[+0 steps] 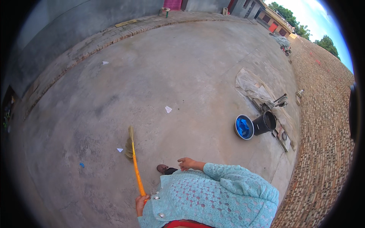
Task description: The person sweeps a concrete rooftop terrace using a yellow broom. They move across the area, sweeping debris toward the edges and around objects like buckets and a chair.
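Observation:
My left hand [141, 205] is closed around the orange handle of a broom [138, 175], low in the view near my body. The broom slants up and away, and its straw-coloured bristles rest on the concrete floor. Just left of the bristles lies a small white scrap [119, 150]. My right hand [185, 163] hangs in the air in front of me, holding nothing, its fingers loosely apart. Another white scrap [168, 109] lies farther ahead, and a blue scrap [81, 165] is off to the left.
On the right stand a basin [237, 131] with blue stuff inside and a black bucket [262, 124]. Behind them a pale plastic sheet [253, 84] lies beside a brick wall [323, 133]. A third white scrap [105, 62] and a stool [165, 10] are farther off.

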